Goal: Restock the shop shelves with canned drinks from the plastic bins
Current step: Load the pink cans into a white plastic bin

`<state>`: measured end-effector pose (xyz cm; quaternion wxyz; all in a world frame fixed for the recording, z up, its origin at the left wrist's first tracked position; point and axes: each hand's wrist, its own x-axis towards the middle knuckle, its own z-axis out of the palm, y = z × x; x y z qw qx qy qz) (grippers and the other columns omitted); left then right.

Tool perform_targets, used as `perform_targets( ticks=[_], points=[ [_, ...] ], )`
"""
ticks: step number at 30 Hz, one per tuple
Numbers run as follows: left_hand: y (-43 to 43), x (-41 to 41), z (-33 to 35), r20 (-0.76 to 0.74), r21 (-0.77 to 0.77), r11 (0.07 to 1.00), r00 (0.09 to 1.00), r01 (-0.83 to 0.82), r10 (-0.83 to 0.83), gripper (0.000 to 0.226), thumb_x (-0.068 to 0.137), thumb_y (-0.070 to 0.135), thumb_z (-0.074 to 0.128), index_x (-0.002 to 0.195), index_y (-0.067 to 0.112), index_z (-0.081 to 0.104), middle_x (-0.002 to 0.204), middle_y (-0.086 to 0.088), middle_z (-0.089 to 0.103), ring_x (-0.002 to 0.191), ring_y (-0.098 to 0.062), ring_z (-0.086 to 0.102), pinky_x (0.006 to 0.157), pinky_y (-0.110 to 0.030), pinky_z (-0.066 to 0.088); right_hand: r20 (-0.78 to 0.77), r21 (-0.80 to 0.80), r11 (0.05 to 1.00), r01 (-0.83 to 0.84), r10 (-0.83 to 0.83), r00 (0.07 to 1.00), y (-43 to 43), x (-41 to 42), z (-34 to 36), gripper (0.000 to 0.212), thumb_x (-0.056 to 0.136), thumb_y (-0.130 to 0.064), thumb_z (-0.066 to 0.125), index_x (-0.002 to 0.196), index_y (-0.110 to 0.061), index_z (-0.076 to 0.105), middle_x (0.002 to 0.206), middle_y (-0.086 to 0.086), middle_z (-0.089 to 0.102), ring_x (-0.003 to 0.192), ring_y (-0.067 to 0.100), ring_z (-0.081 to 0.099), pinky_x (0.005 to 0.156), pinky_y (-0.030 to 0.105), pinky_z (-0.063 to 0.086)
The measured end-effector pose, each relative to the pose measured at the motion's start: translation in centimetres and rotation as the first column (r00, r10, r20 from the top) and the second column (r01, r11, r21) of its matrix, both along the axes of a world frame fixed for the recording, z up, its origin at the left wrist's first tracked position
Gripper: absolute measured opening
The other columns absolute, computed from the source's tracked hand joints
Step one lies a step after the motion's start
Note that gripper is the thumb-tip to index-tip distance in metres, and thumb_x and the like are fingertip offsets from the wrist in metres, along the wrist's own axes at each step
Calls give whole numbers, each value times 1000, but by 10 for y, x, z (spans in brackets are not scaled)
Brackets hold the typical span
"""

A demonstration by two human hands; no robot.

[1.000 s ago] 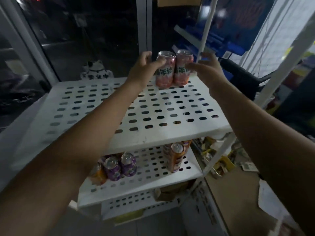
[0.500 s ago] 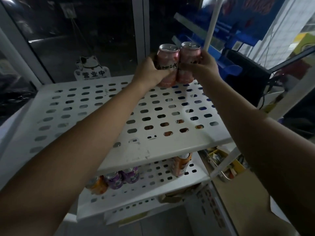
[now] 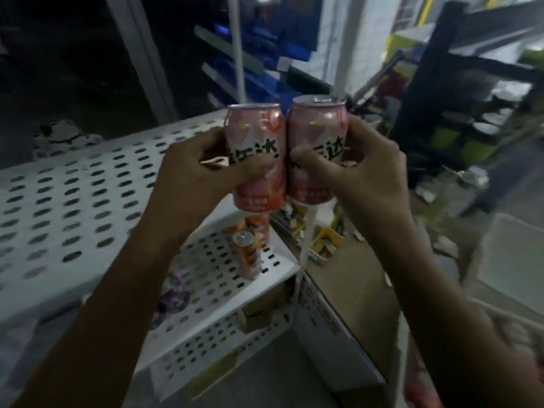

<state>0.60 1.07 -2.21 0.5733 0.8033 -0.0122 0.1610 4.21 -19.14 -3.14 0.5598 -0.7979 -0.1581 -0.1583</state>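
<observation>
While aloft, two pink cans [image 3: 255, 134] [image 3: 317, 131] in left hand [image 3: 197, 175] and right hand [image 3: 369, 172].

two pink cans [image 3: 255, 160] w/ dark lettering, white shelf [image 3: 73, 195] full of dark oval holes, orange can [image 3: 247, 254] below

The left hand [image 3: 200, 172] covers the start of the label on the left pink can [image 3: 256, 128], and the right hand [image 3: 365, 172] does the same on the right pink can [image 3: 318, 125]; the fingers behind both cans are hidden; the small print under the thumbs is too blurred to read; just below the grip an orange can [image 3: 247, 254] has a smeared label; below-left, purple cans [image 3: 173, 295] sit mostly behind the left forearm, count unclear; far left a white figure [image 3: 64, 134] and to the right a dark rack [image 3: 421, 92] are mere blur; both forearms run off the bottom edge.
</observation>
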Motion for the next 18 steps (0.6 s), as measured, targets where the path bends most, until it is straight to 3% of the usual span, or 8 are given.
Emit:
perform_targets(
  ticks=[3,6,8,12,15,18],
  points=[
    [-64,1,-13,-36,11,989,988,148,-147,46,67,51,87,108,34,74,102,15,77,98,-8,73,85,-36,61,-28,-45,985,168,-169,985,-66,-28,-18,49,76,-58,79,116,-33,67,96,-18,72,90,-2,68,78,25,58],
    [-132,5,-32,-95,-3,955,951,295,-294,58,67,48,82,119,27,71,106,12,77,97,-5,73,82,-29,62,-33,-87,940,329,-333,942,-134,-55,-37,51,75,-62,78,116,-34,69,95,-17,74,90,2,69,80,38,58],
    [-177,5,-45,-151,-47,922,910,385,-387,66,64,47,83,125,24,69,112,8,75,101,-9,73,83,-32,61,-66,-94,907,411,-418,906,-177,-76,-48,51,74,-61,79,116,-34,70,94,-15,75,89,3,69,80,39,58],
    [-258,-5,-73,-229,-102,819,788,565,-572,46,67,42,83,110,35,68,107,13,74,98,-4,71,75,-25,62,-192,-96,855,510,-519,833,-250,-120,-72,51,72,-58,82,115,-33,71,93,-14,76,86,1,71,78,39,61],
    [-307,-18,-99,-300,-105,766,714,635,-633,47,69,44,86,112,29,71,108,7,75,98,-7,72,76,-31,62,-287,-92,802,590,-588,756,-293,-150,-98,49,71,-54,85,113,-32,73,92,-15,76,84,-2,71,76,36,62],
    [-348,-32,-129,-390,-142,733,643,665,-659,44,75,32,86,115,21,72,106,3,77,92,-7,74,72,-26,61,-380,-98,753,651,-632,675,-326,-174,-129,58,64,-59,86,112,-31,72,96,-14,76,87,-3,70,78,35,62]
  ],
)
